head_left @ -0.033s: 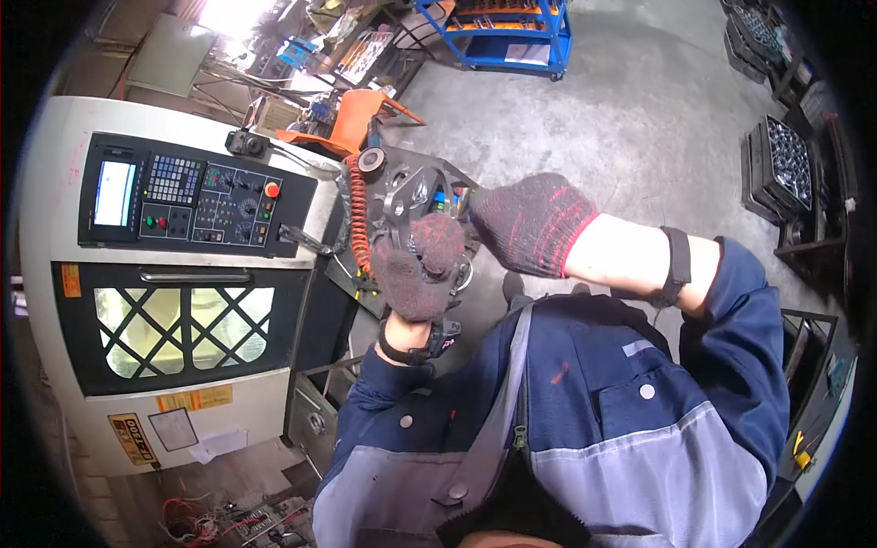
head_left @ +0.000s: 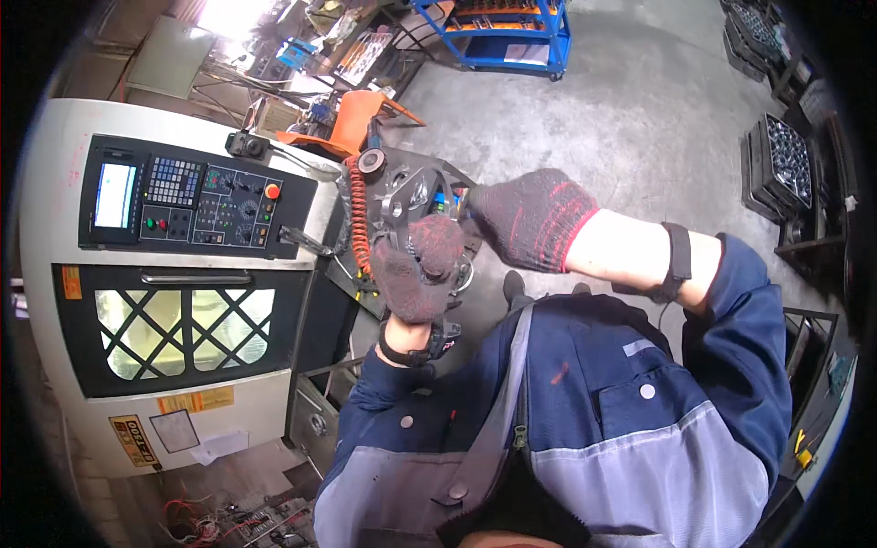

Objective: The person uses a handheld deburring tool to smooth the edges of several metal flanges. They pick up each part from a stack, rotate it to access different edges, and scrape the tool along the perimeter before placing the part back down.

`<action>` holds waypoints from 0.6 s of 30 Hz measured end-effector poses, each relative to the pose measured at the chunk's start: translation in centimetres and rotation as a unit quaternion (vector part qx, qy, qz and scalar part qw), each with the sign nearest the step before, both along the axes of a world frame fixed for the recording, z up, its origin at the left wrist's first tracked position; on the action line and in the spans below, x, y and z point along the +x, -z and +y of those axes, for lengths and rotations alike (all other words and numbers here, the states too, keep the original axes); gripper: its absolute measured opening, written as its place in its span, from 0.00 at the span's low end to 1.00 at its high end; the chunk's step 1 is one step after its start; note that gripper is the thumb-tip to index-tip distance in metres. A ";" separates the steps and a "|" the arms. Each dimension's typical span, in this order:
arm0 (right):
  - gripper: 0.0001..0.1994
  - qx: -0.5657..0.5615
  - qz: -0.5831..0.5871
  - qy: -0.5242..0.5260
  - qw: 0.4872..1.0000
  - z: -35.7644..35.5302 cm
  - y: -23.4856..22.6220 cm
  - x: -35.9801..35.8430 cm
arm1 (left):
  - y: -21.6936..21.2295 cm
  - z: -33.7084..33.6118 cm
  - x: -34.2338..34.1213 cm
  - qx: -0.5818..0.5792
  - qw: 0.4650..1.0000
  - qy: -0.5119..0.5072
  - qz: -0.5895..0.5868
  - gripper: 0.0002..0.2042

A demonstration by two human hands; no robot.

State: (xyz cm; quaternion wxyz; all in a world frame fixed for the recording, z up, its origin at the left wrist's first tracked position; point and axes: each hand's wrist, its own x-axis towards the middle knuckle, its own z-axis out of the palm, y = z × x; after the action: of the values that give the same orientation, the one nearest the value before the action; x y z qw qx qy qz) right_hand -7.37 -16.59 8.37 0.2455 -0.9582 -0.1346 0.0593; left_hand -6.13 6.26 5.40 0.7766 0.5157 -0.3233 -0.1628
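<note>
My left hand [head_left: 420, 269], in a dark knitted glove with red flecks, is over a small workbench [head_left: 448, 173] beside the machine. Its fingers are curled closed, and whatever they hold is hidden. To its right my right hand [head_left: 534, 219], gloved alike, has its fingers drawn together toward the bench, close to the left one. What its fingertips grip is too small to make out. Just beyond both hands lies a dark metal part [head_left: 396, 203] with a hole. An orange coiled hose [head_left: 358, 215] hangs left of them, near a disc grinder [head_left: 372, 157].
A white machine with a control panel [head_left: 183, 196] and a latticed window door [head_left: 183, 333] stands at left. Behind the bench is an orange chair [head_left: 356, 119]. A blue cart [head_left: 512, 41] is at the far side; crates of metal parts [head_left: 787, 160] line the right.
My right hand and forearm have shifted very slightly upward in the picture. The left hand keeps its place and its curl.
</note>
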 end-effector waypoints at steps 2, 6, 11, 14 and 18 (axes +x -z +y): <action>0.14 0.015 -0.015 0.000 1.000 -0.2 0.5 0.4 | 0.0 0.1 0.0 0.009 1.000 -0.008 -0.010 0.20; 0.15 0.065 0.004 0.063 0.996 1.8 2.6 -0.1 | 0.1 0.1 0.4 0.027 0.999 -0.016 -0.018 0.19; 0.16 0.075 0.019 0.009 0.997 2.6 0.8 -0.1 | -0.2 0.3 0.8 0.054 0.997 -0.055 -0.029 0.18; 0.16 0.047 0.027 -0.007 0.998 1.5 -1.0 0.4 | 0.2 0.2 0.9 0.065 0.993 -0.090 -0.027 0.18; 0.15 0.065 0.008 0.009 0.998 1.0 -0.1 1.3 | 0.7 -0.1 1.3 0.092 0.971 -0.219 -0.003 0.17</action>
State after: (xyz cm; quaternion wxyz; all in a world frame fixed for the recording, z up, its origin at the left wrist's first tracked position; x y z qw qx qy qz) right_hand -6.11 -15.56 8.44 0.3092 -0.9407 -0.1275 0.0559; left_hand -4.84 6.14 4.69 0.7416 0.6437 -0.1884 -0.0159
